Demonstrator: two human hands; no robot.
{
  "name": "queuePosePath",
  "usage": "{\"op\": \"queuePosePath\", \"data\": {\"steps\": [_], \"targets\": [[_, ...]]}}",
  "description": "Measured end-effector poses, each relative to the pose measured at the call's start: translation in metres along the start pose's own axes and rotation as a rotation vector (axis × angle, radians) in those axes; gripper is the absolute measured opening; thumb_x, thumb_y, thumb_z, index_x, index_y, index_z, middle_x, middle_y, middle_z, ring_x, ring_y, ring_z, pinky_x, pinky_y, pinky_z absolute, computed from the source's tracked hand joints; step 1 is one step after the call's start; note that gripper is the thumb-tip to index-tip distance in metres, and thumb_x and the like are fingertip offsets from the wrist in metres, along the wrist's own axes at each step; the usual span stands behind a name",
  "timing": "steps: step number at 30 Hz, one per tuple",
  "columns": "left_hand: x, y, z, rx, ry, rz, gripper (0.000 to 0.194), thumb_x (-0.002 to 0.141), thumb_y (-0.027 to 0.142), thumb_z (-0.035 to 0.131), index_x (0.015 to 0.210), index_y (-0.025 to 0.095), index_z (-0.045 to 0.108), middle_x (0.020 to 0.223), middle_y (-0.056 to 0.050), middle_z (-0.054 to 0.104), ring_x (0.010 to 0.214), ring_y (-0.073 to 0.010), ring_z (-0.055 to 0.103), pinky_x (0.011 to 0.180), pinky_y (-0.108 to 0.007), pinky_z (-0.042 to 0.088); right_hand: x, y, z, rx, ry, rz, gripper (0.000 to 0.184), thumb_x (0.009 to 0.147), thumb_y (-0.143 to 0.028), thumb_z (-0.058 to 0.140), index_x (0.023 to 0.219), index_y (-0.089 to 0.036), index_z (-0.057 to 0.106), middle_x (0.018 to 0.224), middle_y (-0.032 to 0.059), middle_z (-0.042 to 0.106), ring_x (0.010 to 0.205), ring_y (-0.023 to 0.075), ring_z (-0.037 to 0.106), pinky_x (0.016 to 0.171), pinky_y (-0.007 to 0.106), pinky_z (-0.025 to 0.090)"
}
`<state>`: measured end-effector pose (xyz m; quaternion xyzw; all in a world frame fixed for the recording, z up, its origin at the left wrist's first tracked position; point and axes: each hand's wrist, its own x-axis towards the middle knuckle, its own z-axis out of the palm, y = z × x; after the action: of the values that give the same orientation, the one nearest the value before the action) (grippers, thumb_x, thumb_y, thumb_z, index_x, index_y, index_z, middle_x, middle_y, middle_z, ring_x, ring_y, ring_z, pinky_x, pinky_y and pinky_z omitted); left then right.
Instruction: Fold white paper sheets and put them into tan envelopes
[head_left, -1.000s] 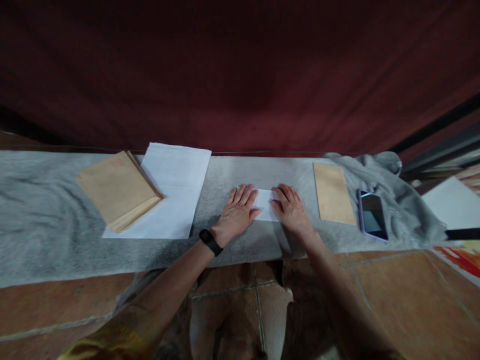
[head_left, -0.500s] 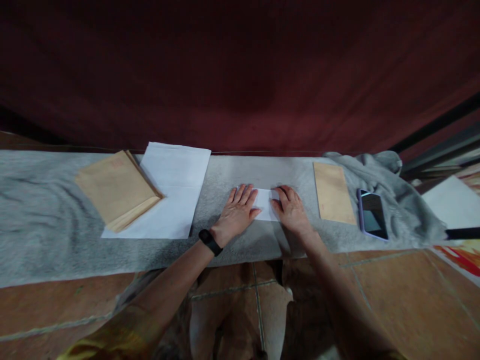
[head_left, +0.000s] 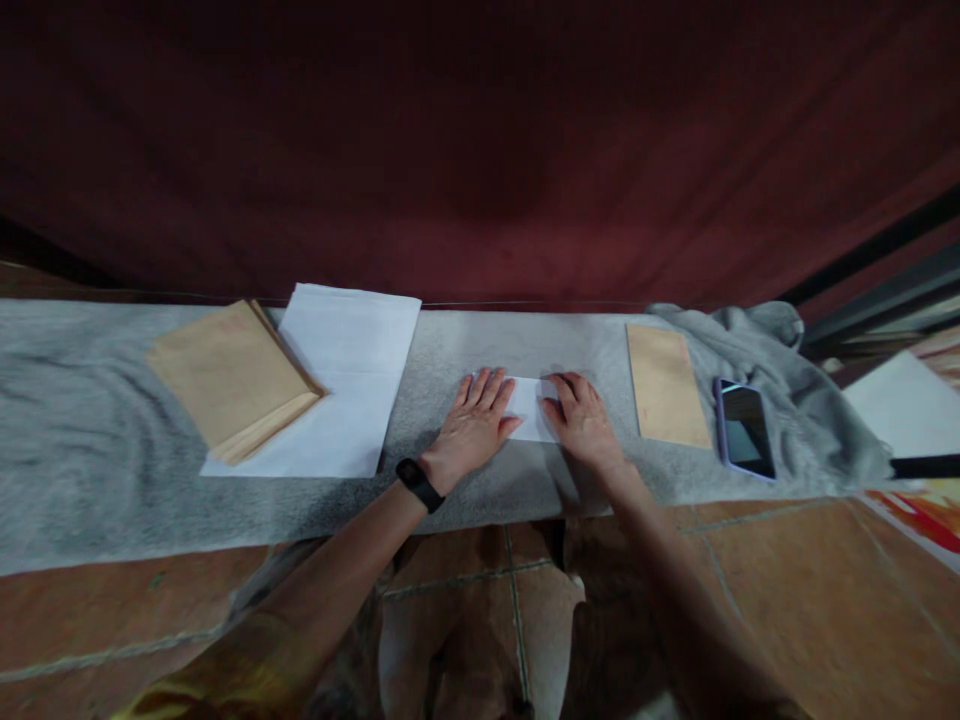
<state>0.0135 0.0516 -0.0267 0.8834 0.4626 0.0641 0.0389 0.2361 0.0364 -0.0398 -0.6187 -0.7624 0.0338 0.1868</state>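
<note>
A small folded white paper (head_left: pixel 529 411) lies on the grey cloth in front of me. My left hand (head_left: pixel 474 420) rests flat on its left end, fingers stretched out and slightly apart. On the right end lies my right hand (head_left: pixel 583 415), its fingers bent a little over the paper, thumb apart from them. Both palms cover the ends of the paper, so only its middle shows. To the right of my right hand is a single brown envelope (head_left: pixel 667 385).
At the left, a stack of brown envelopes (head_left: pixel 232 375) lies partly on white paper sheets (head_left: pixel 352 370). A phone (head_left: pixel 745 428) lies right of the single envelope, beside bunched grey cloth (head_left: pixel 810 400). A dark red surface (head_left: pixel 480 180) rises behind the cloth-covered bench.
</note>
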Motion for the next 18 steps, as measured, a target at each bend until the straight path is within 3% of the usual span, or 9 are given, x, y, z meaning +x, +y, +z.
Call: {"op": "queuePosePath", "data": {"steps": [18], "targets": [[0.0004, 0.0009, -0.0013, -0.008, -0.002, -0.007, 0.060, 0.104, 0.047, 0.037, 0.155, 0.015, 0.040, 0.165, -0.013, 0.033, 0.154, -0.0307, 0.026, 0.126, -0.051, 0.021, -0.0008, -0.0002, 0.0008, -0.033, -0.004, 0.003, 0.046, 0.102, -0.039, 0.043, 0.142, -0.019, 0.052, 0.137, 0.0174, 0.055, 0.128, 0.0314, 0.051, 0.110, 0.050, 0.043]]}}
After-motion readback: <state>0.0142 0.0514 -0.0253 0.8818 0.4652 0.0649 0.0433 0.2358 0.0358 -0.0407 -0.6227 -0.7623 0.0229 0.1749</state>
